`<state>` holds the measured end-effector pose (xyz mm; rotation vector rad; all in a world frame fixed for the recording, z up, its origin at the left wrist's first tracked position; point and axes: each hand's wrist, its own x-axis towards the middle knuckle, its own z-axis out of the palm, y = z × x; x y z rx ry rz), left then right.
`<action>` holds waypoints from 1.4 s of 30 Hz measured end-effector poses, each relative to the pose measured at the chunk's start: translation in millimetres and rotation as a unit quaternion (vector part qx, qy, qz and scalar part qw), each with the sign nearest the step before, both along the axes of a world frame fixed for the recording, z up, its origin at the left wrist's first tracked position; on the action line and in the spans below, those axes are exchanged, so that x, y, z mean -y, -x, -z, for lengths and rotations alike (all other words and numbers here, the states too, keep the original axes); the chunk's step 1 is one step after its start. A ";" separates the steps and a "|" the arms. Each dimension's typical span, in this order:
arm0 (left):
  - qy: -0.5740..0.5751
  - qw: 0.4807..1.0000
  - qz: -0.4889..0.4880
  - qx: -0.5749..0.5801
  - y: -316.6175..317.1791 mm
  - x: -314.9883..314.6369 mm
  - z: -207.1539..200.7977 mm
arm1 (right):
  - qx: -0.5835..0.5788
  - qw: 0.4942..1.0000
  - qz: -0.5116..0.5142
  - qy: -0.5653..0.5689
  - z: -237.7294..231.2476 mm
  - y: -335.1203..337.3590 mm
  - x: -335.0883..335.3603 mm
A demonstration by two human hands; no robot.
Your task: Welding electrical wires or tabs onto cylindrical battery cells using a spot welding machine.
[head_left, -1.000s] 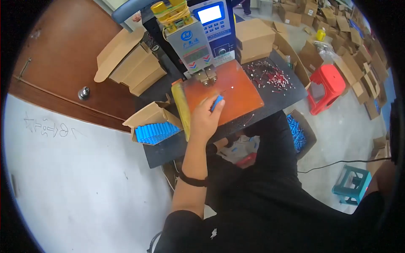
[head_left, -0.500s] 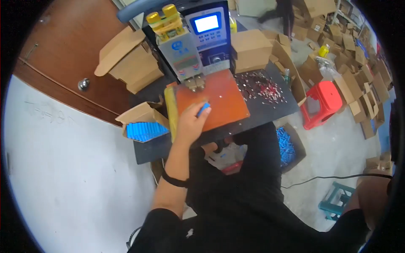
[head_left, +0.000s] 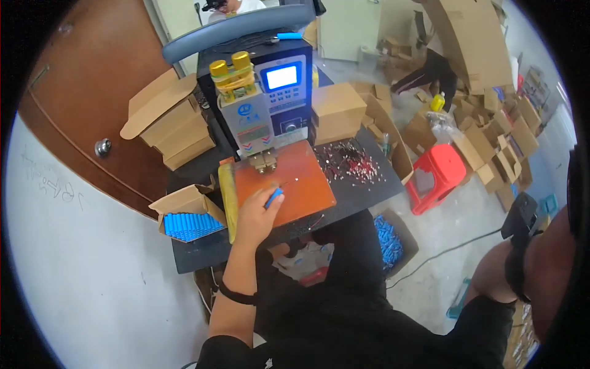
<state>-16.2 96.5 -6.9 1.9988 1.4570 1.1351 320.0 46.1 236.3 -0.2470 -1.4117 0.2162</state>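
Worker's L hand (head_left: 254, 219), fingers curled, pinches blue cyl. (head_left: 275, 197) below logo-printed grey machine head (head_left: 248, 126); R hand off-frame, grip can't be told.

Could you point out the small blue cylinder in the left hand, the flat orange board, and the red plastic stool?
Small blue cylinder (head_left: 274, 197): head view, on its exposed side.
Flat orange board (head_left: 309, 195): head view, on its bare surface, toward the right.
Red plastic stool (head_left: 448, 162): head view, on its seat.

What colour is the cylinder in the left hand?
The cylinder in the left hand is blue; the head view shows it best.
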 end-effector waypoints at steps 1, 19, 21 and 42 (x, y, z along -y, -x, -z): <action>0.001 1.000 -0.006 -0.005 5.0 -0.9 0.1 | -0.007 1.000 0.008 0.006 7.4 5.2 4.7; -0.126 0.990 -0.062 0.002 9.3 5.2 -3.0 | 0.075 0.990 0.107 0.059 90.9 -28.7 56.2; -0.067 0.995 -0.069 0.030 3.2 17.3 -13.1 | 0.036 0.973 0.023 0.225 144.7 -16.8 46.7; 0.213 0.943 0.237 0.100 -98.6 87.9 35.6 | 0.187 0.699 -0.015 0.690 365.1 -46.3 105.1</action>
